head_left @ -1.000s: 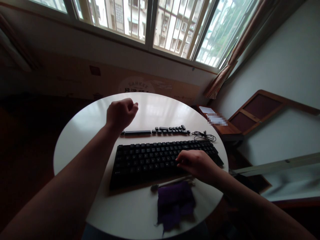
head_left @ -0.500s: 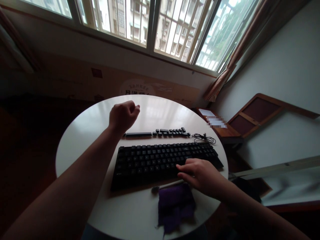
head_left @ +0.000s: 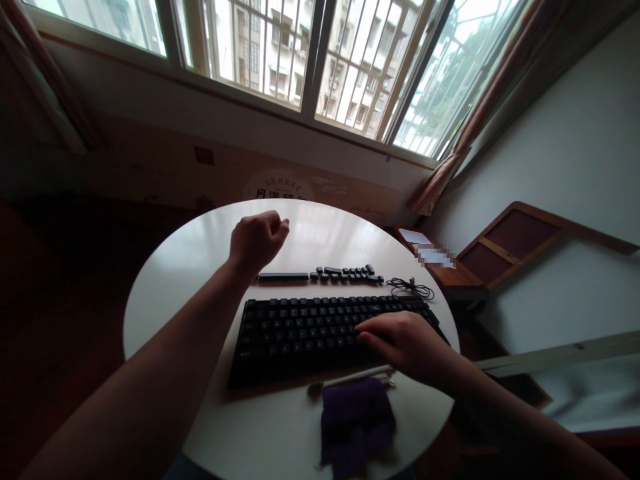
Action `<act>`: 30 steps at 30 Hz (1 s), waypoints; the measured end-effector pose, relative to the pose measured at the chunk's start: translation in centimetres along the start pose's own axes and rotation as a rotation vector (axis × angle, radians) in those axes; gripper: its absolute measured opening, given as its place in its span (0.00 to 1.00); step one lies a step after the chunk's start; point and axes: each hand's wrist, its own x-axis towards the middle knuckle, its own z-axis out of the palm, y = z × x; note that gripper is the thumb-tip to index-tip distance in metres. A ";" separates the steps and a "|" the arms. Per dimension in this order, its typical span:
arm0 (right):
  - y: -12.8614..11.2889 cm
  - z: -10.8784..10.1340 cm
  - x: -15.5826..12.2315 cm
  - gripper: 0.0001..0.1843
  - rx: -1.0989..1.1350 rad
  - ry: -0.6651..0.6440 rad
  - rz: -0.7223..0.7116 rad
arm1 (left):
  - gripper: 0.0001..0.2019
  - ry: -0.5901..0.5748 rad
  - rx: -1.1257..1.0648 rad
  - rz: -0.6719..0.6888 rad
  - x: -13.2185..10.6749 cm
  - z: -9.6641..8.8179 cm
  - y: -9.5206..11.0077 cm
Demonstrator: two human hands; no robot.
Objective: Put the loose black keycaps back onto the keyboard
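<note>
A black keyboard (head_left: 300, 330) lies on the round white table (head_left: 205, 427), its front strip dark and plain. My right hand (head_left: 407, 343) is over its right half, thumb and fingertips pinched close together at the keys. Whatever sits between those fingertips is hidden. Beyond the keyboard's left end, my left hand (head_left: 257, 241) is raised in a fist, and its inside does not show. Several loose keycaps (head_left: 345, 275) are lined up behind the keyboard, with a long space bar (head_left: 283, 277) at the left of the row.
A coiled cable (head_left: 411, 288) rests behind the keyboard's right end. In front lie a purple cloth (head_left: 357, 420) and a pale-handled brush (head_left: 345, 381). A wooden chair or desk (head_left: 465, 279) with papers stands beyond the table's right edge, below the window (head_left: 370, 73).
The whole view has shifted slightly, so the table sits lower. My right hand has lifted a little relative to the keyboard, exposing more of the brush. My left fist keeps its shape.
</note>
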 end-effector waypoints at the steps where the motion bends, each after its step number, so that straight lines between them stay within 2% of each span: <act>1: -0.1 -0.4 1.0 0.16 -0.003 0.043 -0.009 | 0.17 0.000 0.002 0.001 0.0 0.0 0.0; 4: 0.2 -1.5 5.5 0.14 -0.066 0.094 -0.017 | 0.17 0.006 0.008 0.003 0.0 -0.1 0.0; 9: 1.5 -1.8 14.1 0.14 -0.140 0.001 0.095 | 0.17 0.014 0.001 -0.005 0.0 -0.5 0.1; 13: 2.4 -1.4 18.2 0.14 -0.124 -0.088 0.105 | 0.17 0.010 0.000 -0.014 0.0 -0.8 0.1; 18: 2.7 -0.7 19.8 0.16 -0.116 -0.195 0.097 | 0.17 0.019 -0.004 -0.012 0.0 -0.8 -0.1; 30: 2.4 0.0 20.6 0.12 -0.137 -0.270 0.072 | 0.17 0.041 0.017 0.022 0.0 -0.7 -0.4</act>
